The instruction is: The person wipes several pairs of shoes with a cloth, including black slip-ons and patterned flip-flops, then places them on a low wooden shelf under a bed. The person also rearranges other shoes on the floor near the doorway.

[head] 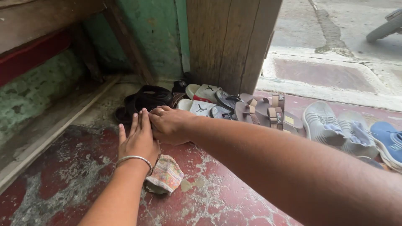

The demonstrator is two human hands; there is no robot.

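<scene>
My left hand (137,140) lies flat with fingers stretched toward a pair of black sandals (146,98) near the wall; a silver bangle sits on its wrist. My right hand (169,124) is curled beside it, fingers bent down onto the floor or something hidden beneath them. What the right hand grips, if anything, I cannot tell. A small patterned cloth (165,175) lies on the worn red floor (217,196) just under my left wrist.
A row of footwear runs right: white slides (200,100), brown strap sandals (261,111), grey sneakers (335,125), a blue shoe (389,140). A wooden door (230,42) stands behind. Green wall at left; a concrete street and a wheel (385,27) outside.
</scene>
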